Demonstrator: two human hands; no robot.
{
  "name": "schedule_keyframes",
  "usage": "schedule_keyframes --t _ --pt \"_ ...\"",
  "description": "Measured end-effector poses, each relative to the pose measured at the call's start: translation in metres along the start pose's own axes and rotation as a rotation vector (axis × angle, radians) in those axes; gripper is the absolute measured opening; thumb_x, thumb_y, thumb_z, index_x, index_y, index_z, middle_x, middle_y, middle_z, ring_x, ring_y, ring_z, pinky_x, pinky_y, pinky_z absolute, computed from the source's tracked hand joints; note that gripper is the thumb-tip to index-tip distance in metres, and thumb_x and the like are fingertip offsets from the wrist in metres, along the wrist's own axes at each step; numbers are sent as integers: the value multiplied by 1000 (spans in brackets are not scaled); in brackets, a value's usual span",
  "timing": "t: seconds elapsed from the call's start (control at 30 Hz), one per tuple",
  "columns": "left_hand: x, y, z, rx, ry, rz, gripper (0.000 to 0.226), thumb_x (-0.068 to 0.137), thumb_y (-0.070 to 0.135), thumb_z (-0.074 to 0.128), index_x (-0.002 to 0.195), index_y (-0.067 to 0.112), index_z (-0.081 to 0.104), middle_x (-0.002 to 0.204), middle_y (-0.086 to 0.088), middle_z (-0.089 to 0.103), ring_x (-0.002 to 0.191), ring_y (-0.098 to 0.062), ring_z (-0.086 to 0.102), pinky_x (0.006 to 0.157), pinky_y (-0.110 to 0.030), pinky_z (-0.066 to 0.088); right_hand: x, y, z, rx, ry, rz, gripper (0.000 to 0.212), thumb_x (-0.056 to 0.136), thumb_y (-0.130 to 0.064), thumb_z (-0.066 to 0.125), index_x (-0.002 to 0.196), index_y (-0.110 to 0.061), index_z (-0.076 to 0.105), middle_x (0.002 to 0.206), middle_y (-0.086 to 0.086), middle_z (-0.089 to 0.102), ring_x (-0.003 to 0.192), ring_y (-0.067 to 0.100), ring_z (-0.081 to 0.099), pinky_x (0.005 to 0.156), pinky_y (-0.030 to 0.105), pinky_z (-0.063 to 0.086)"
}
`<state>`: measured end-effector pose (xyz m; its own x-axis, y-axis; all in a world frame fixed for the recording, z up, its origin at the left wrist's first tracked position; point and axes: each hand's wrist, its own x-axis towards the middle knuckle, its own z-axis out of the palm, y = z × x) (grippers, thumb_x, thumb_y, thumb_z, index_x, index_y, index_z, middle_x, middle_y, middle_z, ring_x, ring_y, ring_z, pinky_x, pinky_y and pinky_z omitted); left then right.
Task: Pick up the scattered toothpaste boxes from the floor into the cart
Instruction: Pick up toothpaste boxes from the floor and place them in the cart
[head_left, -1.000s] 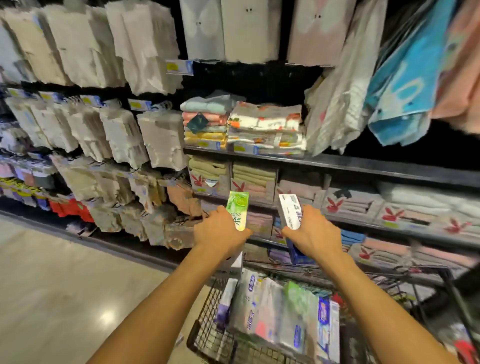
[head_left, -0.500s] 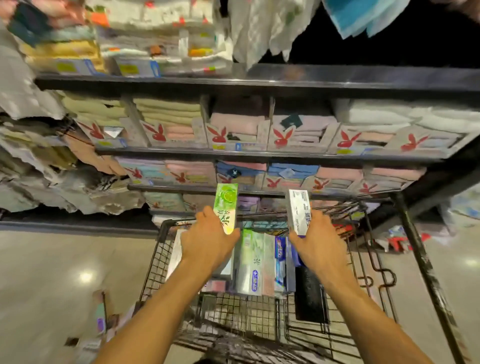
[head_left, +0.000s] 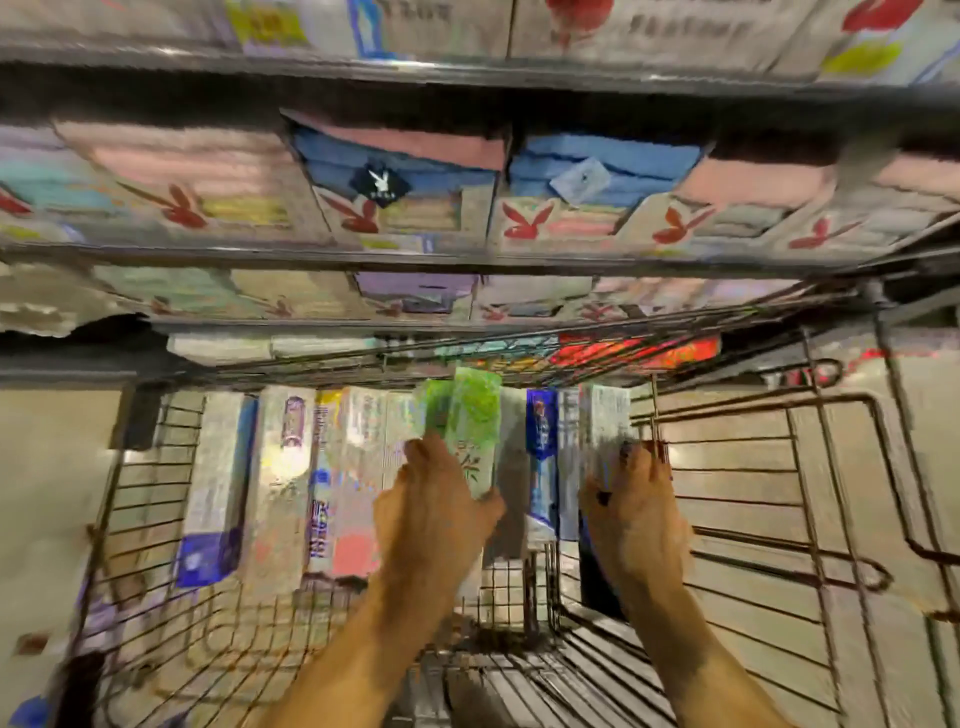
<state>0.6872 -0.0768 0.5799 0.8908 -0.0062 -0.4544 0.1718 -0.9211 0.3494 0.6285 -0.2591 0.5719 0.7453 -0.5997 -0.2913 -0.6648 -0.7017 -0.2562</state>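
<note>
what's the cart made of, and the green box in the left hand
Cart: looks like dark metal wire, thin rods crossing in an open grid; finish unclear through blur. Green box, held by the left hand: likely printed cardboard, possibly with a glossy coat, judging by flat faces, straight edges and light sheen.

Head cam, wide-angle, looks fwd/down into cart (head_left: 727, 470), shelves (head_left: 467, 257) beyond.
</note>
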Motion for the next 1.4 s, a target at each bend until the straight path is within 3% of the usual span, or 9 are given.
schedule_keyframes --t 0.07,0.17,0.33,0.57,0.67,0.87,1.03,1.2,1.4 --pt "7 -9 22 -34 14 -19 86 71 57 74 128 15 26 111 -7 50 90 -29 61 68 -44 57 7 5 17 3 -5 -8 43 96 -41 59 135 -26 45 112 -6 49 111 24 54 74 33 38" --pt "5 -21 33 95 123 0 70 74 74 61 108 19 31 96 7 44 73 -16 57 61 -35 55 19 12 44 -25 -72 19 54 97 -40 58 142 -15 42 134 9 52 124 32 51 92 44 48" --pt "13 -15 44 72 86 -54 75 71 86 55 103 23 30 100 7 42 71 -14 51 54 -31 35 20 6 72 -143 33 46 55 90 -52 64 129 -18 45 109 5 50 99 23 54 62 37 56" --pt "13 -16 45 229 128 102 69 85 73 54 118 13 42 97 0 50 70 -18 57 45 -27 28 21 12 61 -149 15 -8 40 88 -33 73 119 -17 53 109 5 55 98 22 54 72 35 52" --pt "4 -9 22 246 128 122 58 95 58 51 128 12 39 105 -3 52 80 -21 60 49 -30 32 19 10 26 -137 14 -91 34 94 -27 65 125 -18 57 118 4 58 108 23 53 86 38 51" --pt "-27 23 -71 302 157 118 47 97 49 51 127 16 35 115 -7 51 93 -26 62 60 -37 41 5 -14 -77 -180 82 -255 35 91 -35 61 122 -20 56 114 6 59 104 30 59 79 40 54" --pt "-77 47 -173 378 257 162 42 97 47 48 127 18 43 117 -7 53 105 -28 60 71 -39 51 -21 -56 -186 -260 102 -354 39 88 -37 62 121 -16 58 115 10 59 110 35 56 86 45 52" --pt "-138 51 -256 421 359 155 40 96 48 47 124 20 47 120 -6 55 110 -29 57 77 -39 48 -62 -114 -281 -288 152 -513 42 90 -43 62 123 -18 59 117 8 62 111 32 59 84 42 50" --pt "-201 15 -345 378 455 37 47 97 48 48 132 18 45 129 -10 52 121 -33 50 101 -53 40 -122 -195 -339 -345 167 -742 44 91 -47 59 126 -21 56 119 6 62 114 31 59 87 42 47"
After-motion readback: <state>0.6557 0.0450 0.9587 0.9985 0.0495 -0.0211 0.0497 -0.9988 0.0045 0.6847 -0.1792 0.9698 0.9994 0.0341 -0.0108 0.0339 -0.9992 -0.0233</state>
